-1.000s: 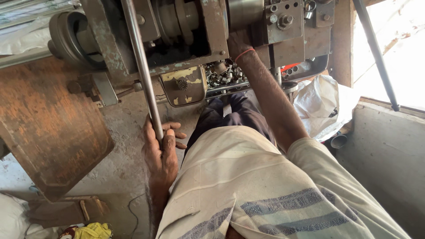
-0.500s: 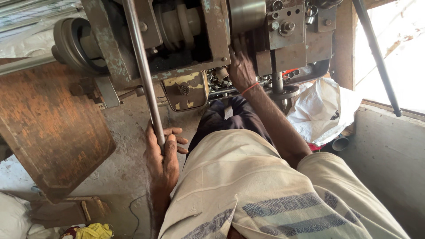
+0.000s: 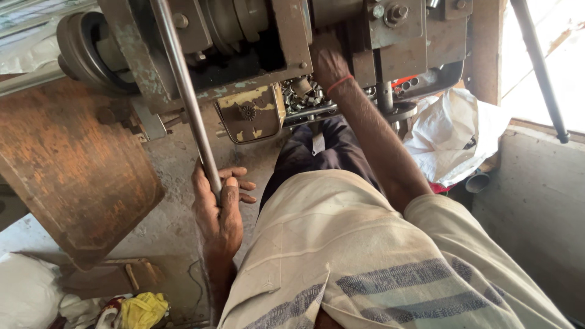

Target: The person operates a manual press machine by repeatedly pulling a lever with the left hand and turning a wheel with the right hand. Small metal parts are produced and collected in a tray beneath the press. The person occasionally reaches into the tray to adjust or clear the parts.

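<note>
Item 1, left hand (image 3: 220, 210): my grip is clamped round the lower end of a long steel lever rod (image 3: 186, 91), thumb laid up along the shaft, fingers wrapped behind it. The rod slants up and to the left from the hand to the top edge of view, crossing in front of the machine.

Item 2, right hand (image 3: 328, 61): stretched forward, arm nearly straight, resting against the machine body (image 3: 292, 36) just above a heap of small bright metal parts (image 3: 301, 94). A red band sits at the wrist. Whether this grip is closed on anything I cannot tell; the fingers are hidden against the dark metal.

Item 3, machine: worn greenish-brown casting with bolt heads, a grooved pulley wheel (image 3: 85, 49) at its left end, and a small plate with peeling yellow paint (image 3: 251, 113) hanging below its middle.

Item 4, surroundings: large rusted curved sheet-metal guard (image 3: 67, 170) at left; white plastic sack (image 3: 454, 137) at right, beside the forearm; crumpled yellow cloth (image 3: 141, 309) on the concrete floor (image 3: 177, 213) at lower left.
</note>
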